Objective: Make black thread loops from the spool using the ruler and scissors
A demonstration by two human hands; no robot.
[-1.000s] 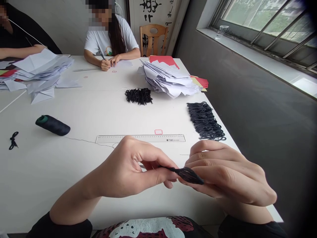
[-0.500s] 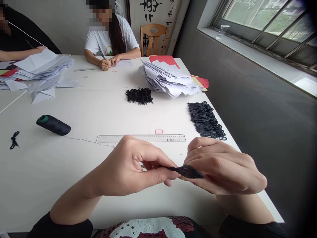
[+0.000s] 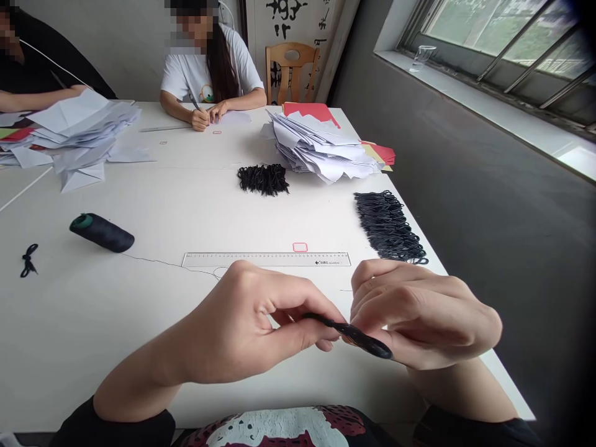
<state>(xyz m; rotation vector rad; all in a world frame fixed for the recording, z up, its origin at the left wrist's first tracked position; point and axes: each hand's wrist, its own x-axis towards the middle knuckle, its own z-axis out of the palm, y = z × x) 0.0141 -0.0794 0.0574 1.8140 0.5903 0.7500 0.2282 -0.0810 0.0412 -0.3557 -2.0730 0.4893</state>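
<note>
A looped bundle of black thread (image 3: 365, 341) slants down to the right between my hands, above the table. My left hand (image 3: 251, 323) pinches its narrow end between thumb and forefinger. Close against the other side is my right hand (image 3: 423, 316), its fingers curled and its thumb passing behind the loop; the fingertips close at the bundle's narrow part, partly hidden by it. Black thread runs across the table from a dark spool (image 3: 102, 233), which lies on its side at the left, to behind my left hand.
Past my hands lies a clear ruler (image 3: 265, 259). Finished-looking black thread bundles (image 3: 386, 226) line the right edge, with another row (image 3: 263, 179) farther back. Paper stacks (image 3: 321, 146) stand behind. A small knotted cord (image 3: 28, 261) lies left. Two people sit across the table.
The bundle's loop has tilted lower and swung slightly right, showing more of its length. Both hands have shifted slightly, and the right forefinger has lifted away from its thumb.
</note>
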